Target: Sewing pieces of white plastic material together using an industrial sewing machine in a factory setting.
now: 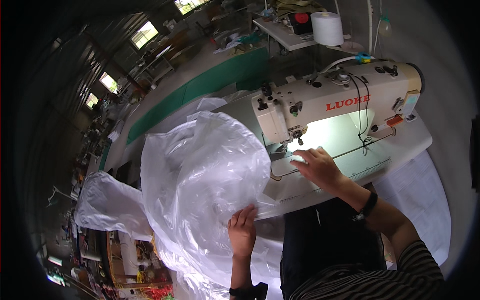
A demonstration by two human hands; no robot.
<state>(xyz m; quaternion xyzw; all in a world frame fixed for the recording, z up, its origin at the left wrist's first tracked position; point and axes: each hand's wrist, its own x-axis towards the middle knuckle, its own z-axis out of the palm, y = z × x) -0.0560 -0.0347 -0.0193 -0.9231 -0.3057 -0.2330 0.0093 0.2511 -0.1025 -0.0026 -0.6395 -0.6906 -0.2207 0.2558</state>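
Note:
A large, shiny white plastic sheet [200, 165], crumpled and translucent, spills over the left end of the sewing machine table [345, 165]. My left hand [242, 231] is closed on this sheet near the table's front edge, its fingers together and the thumb hidden. The white sewing machine [320, 100] stands over the table with its lamp lit. Just in front and right of its presser foot [281, 148] is my right hand [320, 170], above the bed. Its thumb and forefinger come close in a pinch, and what lies between them is too small to make out.
A white thread cone [327, 29] stands behind the machine, beside a small side table [285, 36]. Black cords [361, 115] hang down the machine's front. White cloth [417, 200] drapes below the table at right. A long green panel [200, 90] runs behind the sheet.

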